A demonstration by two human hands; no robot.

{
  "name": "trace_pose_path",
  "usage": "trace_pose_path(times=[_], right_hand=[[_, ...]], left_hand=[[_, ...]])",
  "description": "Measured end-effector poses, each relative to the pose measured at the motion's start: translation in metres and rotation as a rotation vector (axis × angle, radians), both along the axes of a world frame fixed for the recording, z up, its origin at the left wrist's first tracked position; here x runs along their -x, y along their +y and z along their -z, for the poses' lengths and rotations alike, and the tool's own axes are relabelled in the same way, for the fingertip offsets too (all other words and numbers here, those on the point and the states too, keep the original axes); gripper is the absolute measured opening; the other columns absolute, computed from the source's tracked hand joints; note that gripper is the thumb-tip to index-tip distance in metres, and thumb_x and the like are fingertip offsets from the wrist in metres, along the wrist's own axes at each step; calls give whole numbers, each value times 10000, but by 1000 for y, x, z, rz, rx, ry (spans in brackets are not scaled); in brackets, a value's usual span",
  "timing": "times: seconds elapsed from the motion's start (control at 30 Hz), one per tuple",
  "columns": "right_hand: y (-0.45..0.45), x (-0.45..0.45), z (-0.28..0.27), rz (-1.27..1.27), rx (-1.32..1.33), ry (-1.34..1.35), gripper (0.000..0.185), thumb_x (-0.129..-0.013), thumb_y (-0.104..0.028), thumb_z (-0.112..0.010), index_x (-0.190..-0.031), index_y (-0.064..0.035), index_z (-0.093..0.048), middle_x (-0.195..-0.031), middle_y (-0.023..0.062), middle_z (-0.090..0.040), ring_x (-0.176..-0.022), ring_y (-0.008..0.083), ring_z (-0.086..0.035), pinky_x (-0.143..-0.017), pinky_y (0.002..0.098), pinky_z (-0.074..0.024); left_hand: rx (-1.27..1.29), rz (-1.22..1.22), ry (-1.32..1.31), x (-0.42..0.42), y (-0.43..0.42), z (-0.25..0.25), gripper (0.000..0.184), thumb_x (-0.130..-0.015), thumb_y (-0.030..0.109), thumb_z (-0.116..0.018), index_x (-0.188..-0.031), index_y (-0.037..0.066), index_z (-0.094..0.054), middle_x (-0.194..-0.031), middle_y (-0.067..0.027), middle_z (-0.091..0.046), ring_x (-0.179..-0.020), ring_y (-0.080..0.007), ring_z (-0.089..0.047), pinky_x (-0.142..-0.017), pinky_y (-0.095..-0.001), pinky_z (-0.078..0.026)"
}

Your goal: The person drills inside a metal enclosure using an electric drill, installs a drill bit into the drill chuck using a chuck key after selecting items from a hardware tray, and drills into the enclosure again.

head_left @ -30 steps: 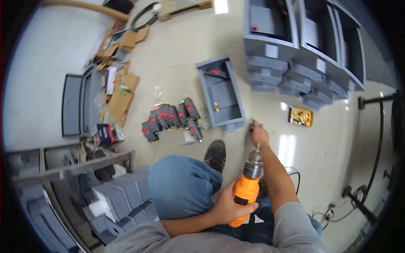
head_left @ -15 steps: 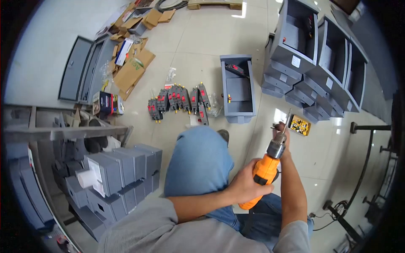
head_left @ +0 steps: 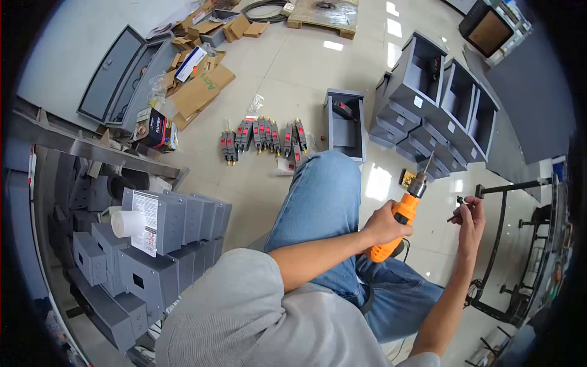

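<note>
My left hand (head_left: 386, 225) is wrapped round an orange power drill (head_left: 400, 214) with a black switch area and a metal chuck. A long thin drill bit (head_left: 429, 162) sticks out of the chuck, angled up and away. Apart from the drill, off to the right, my right hand (head_left: 470, 223) pinches a small dark chuck key (head_left: 460, 200) between thumb and fingers; part of it is hidden by them. Beyond the bit a small yellow tray of parts (head_left: 406, 177) lies on the floor, partly behind the drill.
Black switches with red marks (head_left: 263, 134) stand in a row on the tiles. Beside them is an open grey box (head_left: 345, 137). More grey boxes are stacked at right (head_left: 422, 92) and left (head_left: 162, 226). A black metal frame (head_left: 498, 244) stands at far right.
My right hand has moved away from the drill chuck to the right, carrying the chuck key. The drill in my left hand has shifted up and slightly right. The head view has turned.
</note>
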State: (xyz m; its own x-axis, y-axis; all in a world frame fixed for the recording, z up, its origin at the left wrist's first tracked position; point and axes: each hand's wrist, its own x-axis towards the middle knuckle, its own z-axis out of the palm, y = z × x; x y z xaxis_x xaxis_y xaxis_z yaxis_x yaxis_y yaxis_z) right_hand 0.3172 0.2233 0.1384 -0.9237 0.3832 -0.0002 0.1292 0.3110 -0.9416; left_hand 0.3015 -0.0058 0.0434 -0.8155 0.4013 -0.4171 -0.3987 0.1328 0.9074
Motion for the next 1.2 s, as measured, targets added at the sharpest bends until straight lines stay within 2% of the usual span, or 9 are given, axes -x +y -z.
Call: trace_pose_path(times=[0.13,0.17,0.23,0.6,0.7,0.77,0.87,1.0,1.2], right_hand=[[-1,-26,27,172,222,-59,146,-980,-156,-556,-1082,-54,-578,-648,-7,-523,-518,72,-480,-523,267,-493],[3,-30,34,188,255,-134,153,-982,-177,-567,-1076,-57,-587,-642,-14,-511,-521,63,-476,-528,262,-492],[-4,-25,34,218,194,-132,176,-981,-186,-580,-1103,-59,-582,-637,-20,-501,-519,55,-472,-513,260,-485],[-14,-13,28,240,141,-12,178,-982,-147,-581,-1129,-46,-578,-657,-21,-524,-515,32,-462,-466,226,-454],[-20,-11,26,263,52,-20,152,-983,-116,-561,-1111,-39,-587,-712,21,-594,-529,39,-474,-457,216,-447],[-18,-11,38,286,-48,-18,177,-961,-107,-573,-1118,-29,-592,-763,69,-661,-559,81,-535,-485,258,-445],[-33,-7,20,313,-62,-59,214,-935,-141,-586,-1114,-26,-610,-699,73,-639,-596,130,-578,-550,308,-465],[-38,-5,18,277,-42,-4,257,-918,-192,-615,-1114,-26,-613,-679,82,-607,-598,166,-570,-590,324,-467],[-35,-9,24,264,-24,-12,248,-918,-203,-626,-1099,-34,-616,-649,59,-591,-575,140,-548,-565,308,-453]], left_hand=[[-26,-21,28,1,5,18,621,-603,266,-812,-1099,-18,-570,-947,-111,-668,-870,-223,-654,-823,-343,-527],[-26,37,9,3,4,22,684,-612,322,-805,-1157,-10,-560,-1023,-157,-689,-965,-287,-676,-864,-374,-523],[38,23,68,3,0,24,630,-617,246,-815,-1119,-29,-551,-969,-106,-666,-882,-210,-653,-827,-339,-526],[176,83,66,6,-4,11,623,-626,224,-832,-1136,-10,-560,-979,-100,-670,-885,-217,-657,-835,-340,-529],[110,58,144,4,0,26,579,-654,165,-827,-1140,-7,-563,-977,-83,-669,-873,-209,-659,-830,-342,-537],[-24,76,127,5,1,38,516,-685,83,-804,-1138,4,-569,-976,-72,-664,-868,-193,-662,-807,-349,-552],[-192,38,-54,5,-6,6,481,-679,39,-809,-1097,27,-572,-941,-75,-659,-819,-184,-659,-765,-337,-557],[-206,34,-65,4,-9,12,474,-688,-2,-800,-1097,13,-561,-936,-75,-654,-793,-184,-661,-737,-338,-566],[-197,-17,-66,4,-5,7,456,-690,6,-802,-1078,14,-562,-931,-78,-660,-797,-186,-669,-744,-339,-570]])
